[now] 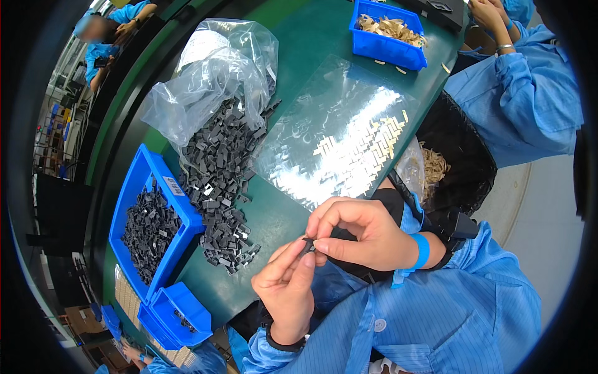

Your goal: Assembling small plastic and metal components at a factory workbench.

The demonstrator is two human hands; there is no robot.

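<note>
Left hand [288,292] and right hand [367,239] pinch a small black part [308,247] near the green table's [311,38] edge; a clear bag [215,78] partly covers black pieces [218,177] heaped between a blue bin [190,215] and glossy sheet [330,93].

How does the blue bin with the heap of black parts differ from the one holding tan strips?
The black-parts bin looks larger than the tan-strips bin. The black-parts bin sits beside the loose black pile; the tan-strips bin sits beyond the clear sheet. Both are blue and open-topped.
</note>
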